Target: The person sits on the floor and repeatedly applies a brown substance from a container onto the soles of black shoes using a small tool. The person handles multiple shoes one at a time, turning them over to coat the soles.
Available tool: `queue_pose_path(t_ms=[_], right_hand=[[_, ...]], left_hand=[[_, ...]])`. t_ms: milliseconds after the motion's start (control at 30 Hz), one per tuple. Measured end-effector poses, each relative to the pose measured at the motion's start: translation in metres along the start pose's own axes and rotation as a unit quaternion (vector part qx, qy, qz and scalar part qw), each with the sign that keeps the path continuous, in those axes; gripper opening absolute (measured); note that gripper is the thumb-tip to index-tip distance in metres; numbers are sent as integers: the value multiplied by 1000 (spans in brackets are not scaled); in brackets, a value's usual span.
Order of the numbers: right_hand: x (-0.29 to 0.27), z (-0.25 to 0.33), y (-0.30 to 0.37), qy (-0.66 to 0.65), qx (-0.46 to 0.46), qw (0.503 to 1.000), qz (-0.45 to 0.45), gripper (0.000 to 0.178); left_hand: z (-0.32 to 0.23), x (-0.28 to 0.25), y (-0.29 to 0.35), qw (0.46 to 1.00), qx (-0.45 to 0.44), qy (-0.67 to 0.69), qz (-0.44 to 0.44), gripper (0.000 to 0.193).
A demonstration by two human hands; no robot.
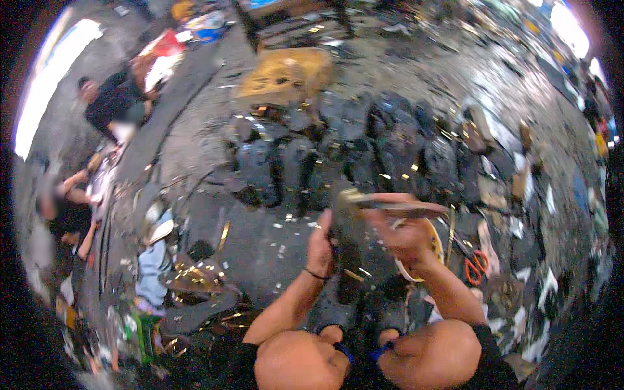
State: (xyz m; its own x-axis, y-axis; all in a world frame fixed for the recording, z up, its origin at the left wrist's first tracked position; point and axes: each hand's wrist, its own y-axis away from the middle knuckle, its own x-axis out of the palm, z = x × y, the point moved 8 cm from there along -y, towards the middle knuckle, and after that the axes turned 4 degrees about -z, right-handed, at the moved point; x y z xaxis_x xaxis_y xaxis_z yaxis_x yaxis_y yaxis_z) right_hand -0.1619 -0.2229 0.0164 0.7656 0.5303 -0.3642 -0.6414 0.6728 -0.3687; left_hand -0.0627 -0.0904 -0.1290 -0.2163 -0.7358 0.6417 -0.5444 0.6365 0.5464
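My left hand (319, 248) is closed along the left side of a dark, long, flat piece shaped like a shoe sole (347, 242), held upright over the floor between my knees. In my right hand (408, 239) is a hammer (404, 204), its handle lying sideways and pointing right. The hammer's pale head is at the top end of the dark piece; blur hides whether they touch. Beyond my hands, several dark shoe-shaped pieces (312, 153) stand in rows on the ground. A white and yellow round rim (437, 242) shows partly behind my right wrist.
Orange-handled scissors (476, 267) lie to the right. A worn yellowish block (284, 73) sits beyond the rows. Light blue cloth (153, 268) and a green container (148, 333) are at the left. Scraps litter the dark floor. Two people (116, 104) sit farther left.
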Motion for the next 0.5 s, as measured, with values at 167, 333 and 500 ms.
queue_pose_path(t_ms=[167,333,500], right_hand=[[2,-28,-12,-75,44,995,-38,26],[20,-5,7,-87,-50,995,10,18],[13,2,22,-63,-35,997,-9,15]], left_hand=[[-22,27,15,998,35,4,52,42],[12,-11,8,999,46,-16,-24,45],[-16,13,17,996,84,-44,2,43]])
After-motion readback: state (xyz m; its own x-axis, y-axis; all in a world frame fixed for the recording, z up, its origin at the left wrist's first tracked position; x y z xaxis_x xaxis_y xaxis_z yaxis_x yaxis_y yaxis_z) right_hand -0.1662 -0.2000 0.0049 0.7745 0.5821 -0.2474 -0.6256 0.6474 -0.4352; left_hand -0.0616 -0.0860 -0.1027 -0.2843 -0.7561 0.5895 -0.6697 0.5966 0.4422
